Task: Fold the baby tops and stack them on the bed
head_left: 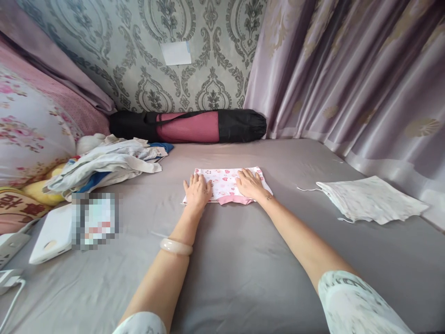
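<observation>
A small folded garment (pixel 224 183), white with pink and red prints and a pink trimmed edge toward me, lies flat on the grey bed sheet (pixel 243 260). On its left part rests my left hand (pixel 198 188), palm down with the fingers spread. My right hand (pixel 251 184) presses flat on its right part, fingers stretched out. Neither hand grips the cloth. The hands cover parts of the garment's left and right ends.
Folded pale cloth (pixel 371 199) with loose strings lies at the right. Crumpled clothes (pixel 114 162) are heaped at the left, near a white power bank (pixel 54 232), a blurred-out object (pixel 97 221) and a power strip (pixel 12 246). A black-and-pink rolled bag (pixel 187 126) lies along the wall.
</observation>
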{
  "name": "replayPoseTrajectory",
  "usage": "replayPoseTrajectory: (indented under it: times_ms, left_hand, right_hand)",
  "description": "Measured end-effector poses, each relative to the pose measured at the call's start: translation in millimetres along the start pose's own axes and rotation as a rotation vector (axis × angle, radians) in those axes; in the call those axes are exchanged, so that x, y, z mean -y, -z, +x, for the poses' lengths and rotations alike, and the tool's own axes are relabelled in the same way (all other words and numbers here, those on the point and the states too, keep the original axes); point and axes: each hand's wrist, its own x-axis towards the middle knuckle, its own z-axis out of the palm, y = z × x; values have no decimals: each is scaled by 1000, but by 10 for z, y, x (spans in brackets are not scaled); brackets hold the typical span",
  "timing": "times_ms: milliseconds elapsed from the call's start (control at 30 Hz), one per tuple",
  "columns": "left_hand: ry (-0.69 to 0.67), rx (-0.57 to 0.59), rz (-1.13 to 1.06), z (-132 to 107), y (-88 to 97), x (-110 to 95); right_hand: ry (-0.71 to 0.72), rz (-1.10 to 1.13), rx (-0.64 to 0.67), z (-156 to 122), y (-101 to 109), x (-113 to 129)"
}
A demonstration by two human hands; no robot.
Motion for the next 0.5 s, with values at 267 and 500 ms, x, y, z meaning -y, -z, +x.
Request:
replayPoseTrajectory:
  times_ms: [267,500]
  left_hand:
    - [16,-46,-48,6,32,17]
    - [51,-36,-76,12,70,32]
  right_hand:
    - [82,36,-52,31,-24,405]
    - [77,47,-24,38,-134,441]
